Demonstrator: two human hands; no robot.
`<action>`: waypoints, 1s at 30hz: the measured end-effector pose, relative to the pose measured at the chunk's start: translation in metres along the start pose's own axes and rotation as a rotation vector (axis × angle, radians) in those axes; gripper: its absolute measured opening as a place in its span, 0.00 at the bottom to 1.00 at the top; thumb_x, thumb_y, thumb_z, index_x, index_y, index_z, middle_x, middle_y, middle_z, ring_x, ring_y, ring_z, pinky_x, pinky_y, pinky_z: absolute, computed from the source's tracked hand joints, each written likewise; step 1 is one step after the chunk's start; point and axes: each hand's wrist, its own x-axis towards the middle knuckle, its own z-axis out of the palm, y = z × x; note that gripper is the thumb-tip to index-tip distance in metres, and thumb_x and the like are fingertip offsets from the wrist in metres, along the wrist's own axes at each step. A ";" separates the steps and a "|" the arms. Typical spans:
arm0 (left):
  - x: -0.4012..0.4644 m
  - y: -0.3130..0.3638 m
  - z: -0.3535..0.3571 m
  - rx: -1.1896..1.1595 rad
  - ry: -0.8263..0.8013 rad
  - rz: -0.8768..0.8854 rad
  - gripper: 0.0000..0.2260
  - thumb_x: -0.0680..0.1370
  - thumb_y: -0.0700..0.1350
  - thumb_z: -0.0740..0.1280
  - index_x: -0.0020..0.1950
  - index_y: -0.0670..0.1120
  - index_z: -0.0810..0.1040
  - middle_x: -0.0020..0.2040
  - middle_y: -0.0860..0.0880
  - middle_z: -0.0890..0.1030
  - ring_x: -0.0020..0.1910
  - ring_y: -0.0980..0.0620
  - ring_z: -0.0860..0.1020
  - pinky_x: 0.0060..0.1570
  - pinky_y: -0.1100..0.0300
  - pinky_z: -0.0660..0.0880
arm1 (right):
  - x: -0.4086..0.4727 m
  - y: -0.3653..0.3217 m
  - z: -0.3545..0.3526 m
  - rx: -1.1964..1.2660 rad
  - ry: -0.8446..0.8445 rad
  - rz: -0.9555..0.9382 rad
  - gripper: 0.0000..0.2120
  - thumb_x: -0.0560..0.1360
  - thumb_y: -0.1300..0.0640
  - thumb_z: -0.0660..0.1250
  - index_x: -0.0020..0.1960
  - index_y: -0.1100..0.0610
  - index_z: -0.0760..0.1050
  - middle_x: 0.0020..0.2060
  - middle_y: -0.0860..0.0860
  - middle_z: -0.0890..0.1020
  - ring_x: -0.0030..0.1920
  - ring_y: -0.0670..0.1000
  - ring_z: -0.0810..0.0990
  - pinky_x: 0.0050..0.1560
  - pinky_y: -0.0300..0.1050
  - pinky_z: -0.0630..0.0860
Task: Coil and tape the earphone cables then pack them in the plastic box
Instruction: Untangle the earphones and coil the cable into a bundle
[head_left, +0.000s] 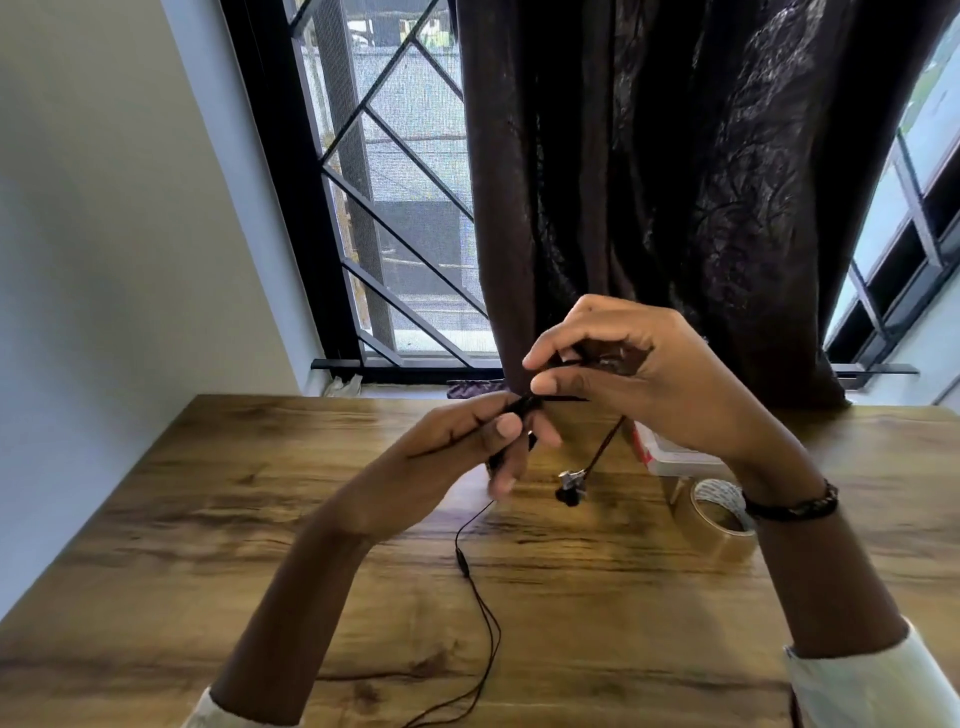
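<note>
No writing can be read anywhere; the plastic box (670, 452) at centre right shows a red patch, too blurred to make out.

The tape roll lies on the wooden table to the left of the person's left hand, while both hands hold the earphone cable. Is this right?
Not quite. The head view shows the tape roll on the wooden table under the right wrist, on the right side. Both the left hand and right hand do hold the earphone cable.

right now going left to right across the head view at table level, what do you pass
left hand → dangling earbud → plastic box → tape roll, all over the wooden table
</note>
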 end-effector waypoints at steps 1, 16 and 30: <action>0.000 0.000 0.000 -0.018 0.029 0.008 0.13 0.82 0.42 0.53 0.55 0.44 0.76 0.32 0.56 0.72 0.34 0.54 0.69 0.41 0.57 0.65 | -0.001 0.005 -0.001 0.046 -0.004 0.032 0.11 0.69 0.51 0.73 0.49 0.53 0.83 0.41 0.49 0.79 0.43 0.50 0.79 0.46 0.47 0.75; 0.002 -0.002 -0.001 -0.274 0.134 0.032 0.12 0.82 0.44 0.55 0.49 0.47 0.78 0.30 0.57 0.69 0.29 0.59 0.65 0.36 0.70 0.67 | -0.036 0.060 0.052 0.618 0.065 0.267 0.09 0.76 0.58 0.65 0.51 0.56 0.82 0.40 0.49 0.84 0.41 0.45 0.81 0.43 0.35 0.77; 0.017 -0.016 -0.001 -0.512 0.465 0.064 0.13 0.82 0.41 0.55 0.50 0.44 0.79 0.32 0.54 0.69 0.32 0.58 0.67 0.36 0.69 0.68 | -0.045 0.045 0.111 0.582 0.239 0.304 0.11 0.78 0.52 0.61 0.49 0.57 0.78 0.33 0.47 0.76 0.32 0.45 0.74 0.33 0.35 0.72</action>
